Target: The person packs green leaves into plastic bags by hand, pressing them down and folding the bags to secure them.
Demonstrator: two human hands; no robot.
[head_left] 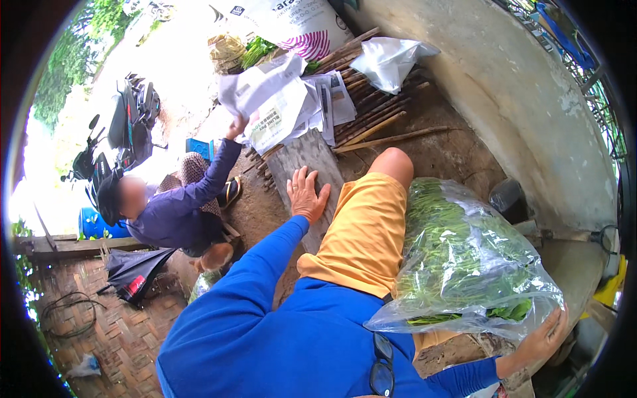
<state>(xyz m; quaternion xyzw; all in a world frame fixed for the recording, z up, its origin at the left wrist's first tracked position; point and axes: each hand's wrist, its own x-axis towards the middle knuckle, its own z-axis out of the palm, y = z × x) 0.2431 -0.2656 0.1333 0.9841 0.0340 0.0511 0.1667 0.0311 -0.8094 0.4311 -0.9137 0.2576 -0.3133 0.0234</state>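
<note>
My left hand [308,194] lies flat with its fingers spread on a grey wooden plank [296,156], beside my bent knee in orange shorts. At the lower right, my right hand [541,339] is closed at the edge of a big clear plastic bag [464,306]. Long-stemmed leafy greens [434,235] fill the bag, which lies on its side against my right leg. Part of the right hand's grip is hidden behind the film.
A co-worker in a purple top [174,215] reaches toward paper sheets [279,116] at the far end of the plank. Behind are bundled sticks [371,109], a clear plastic sheet [391,63] and a white sack [298,23]. A concrete wall [511,86] bounds the right.
</note>
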